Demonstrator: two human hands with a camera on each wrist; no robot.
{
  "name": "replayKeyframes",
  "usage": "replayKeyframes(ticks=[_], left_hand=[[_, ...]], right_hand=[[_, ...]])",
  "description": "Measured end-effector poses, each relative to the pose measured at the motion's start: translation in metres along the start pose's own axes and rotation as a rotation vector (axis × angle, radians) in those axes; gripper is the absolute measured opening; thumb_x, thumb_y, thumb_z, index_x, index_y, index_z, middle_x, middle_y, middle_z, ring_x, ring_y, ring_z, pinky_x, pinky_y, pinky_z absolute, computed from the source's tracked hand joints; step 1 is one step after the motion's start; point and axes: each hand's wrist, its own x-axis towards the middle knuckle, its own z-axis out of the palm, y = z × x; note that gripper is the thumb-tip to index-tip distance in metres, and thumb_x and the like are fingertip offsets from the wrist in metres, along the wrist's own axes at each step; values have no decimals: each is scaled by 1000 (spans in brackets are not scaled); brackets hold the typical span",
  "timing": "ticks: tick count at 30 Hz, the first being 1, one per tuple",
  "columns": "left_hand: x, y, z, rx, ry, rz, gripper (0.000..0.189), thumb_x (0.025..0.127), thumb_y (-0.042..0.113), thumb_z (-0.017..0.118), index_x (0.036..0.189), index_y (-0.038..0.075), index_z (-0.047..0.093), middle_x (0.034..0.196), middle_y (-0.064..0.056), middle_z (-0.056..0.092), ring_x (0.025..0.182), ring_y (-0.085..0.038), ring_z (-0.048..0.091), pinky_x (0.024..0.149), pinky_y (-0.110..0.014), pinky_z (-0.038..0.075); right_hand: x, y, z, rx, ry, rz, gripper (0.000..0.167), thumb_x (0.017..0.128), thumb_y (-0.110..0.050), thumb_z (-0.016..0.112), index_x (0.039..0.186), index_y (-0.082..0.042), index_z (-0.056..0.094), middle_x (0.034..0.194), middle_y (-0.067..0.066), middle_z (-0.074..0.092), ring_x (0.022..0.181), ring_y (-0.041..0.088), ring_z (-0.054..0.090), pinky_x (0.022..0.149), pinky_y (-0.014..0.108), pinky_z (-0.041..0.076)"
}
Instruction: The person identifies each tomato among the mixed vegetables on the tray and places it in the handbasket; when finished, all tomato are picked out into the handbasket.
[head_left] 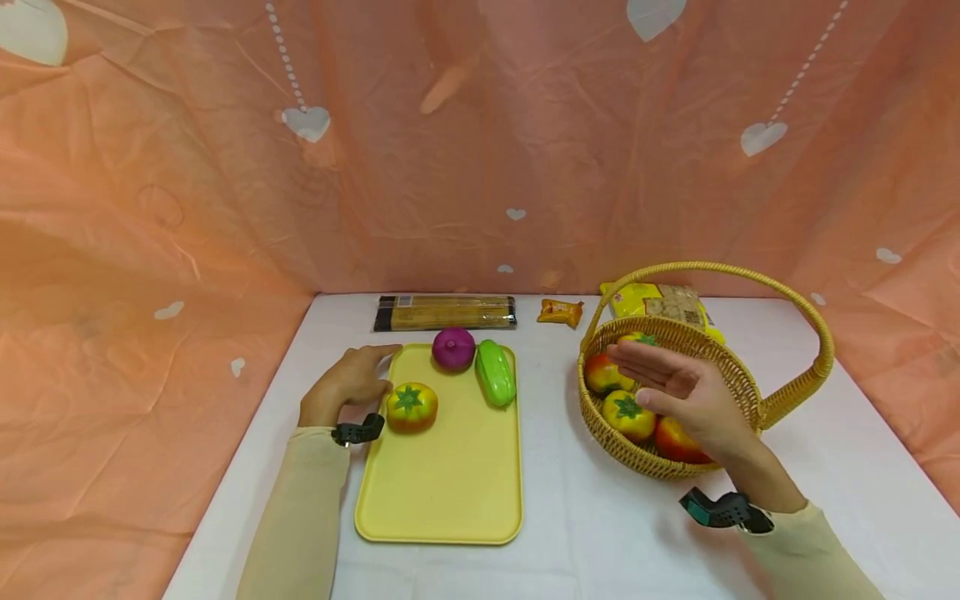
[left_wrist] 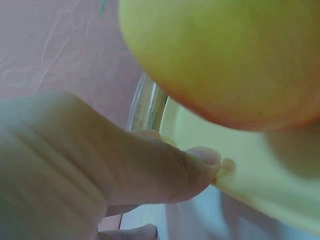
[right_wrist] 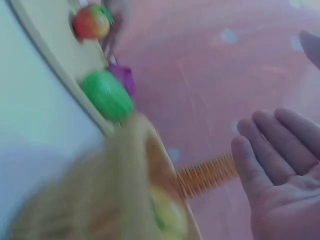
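Head view, left to right from the yellow tray (head_left: 450, 492): my left hand (head_left: 348, 385) rests at its left rim, fingers loosely bent and holding nothing, beside an orange persimmon (head_left: 412, 407) on it. Right of the tray, my right hand (head_left: 690, 396) hovers flat and empty over the wicker basket (head_left: 750, 392).

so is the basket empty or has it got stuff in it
Not empty. The basket holds several orange-red fruits, seen in the head view beneath the open right hand, which holds nothing.
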Motion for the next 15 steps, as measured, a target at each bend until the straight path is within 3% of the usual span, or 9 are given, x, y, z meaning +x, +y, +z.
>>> replayKeyframes(ticks=[8, 13, 15], left_hand=[[0, -1, 0, -1, 7, 14, 73, 94, 10, 73, 163, 7, 51, 161, -28, 55, 149, -62, 44, 124, -75, 33], [1, -1, 0, 5, 8, 13, 72, 94, 10, 73, 163, 6, 51, 160, -28, 56, 148, -63, 45, 124, -75, 33], [1, -1, 0, 3, 6, 8, 72, 94, 10, 73, 163, 6, 51, 160, -28, 56, 148, -63, 45, 125, -75, 33]], right_hand=[[30, 15, 52, 118, -126, -29, 57, 106, -8, 71, 156, 10, 52, 153, 9, 68, 142, 19, 66, 116, 30, 53], [48, 22, 83, 112, -168, 43, 64, 103, -23, 78, 156, 5, 56, 155, 19, 65, 142, 21, 65, 115, 29, 54], [55, 25, 94, 120, -188, 59, 66, 102, -27, 80, 155, 3, 57, 154, 26, 62, 143, 27, 64, 116, 34, 55]])
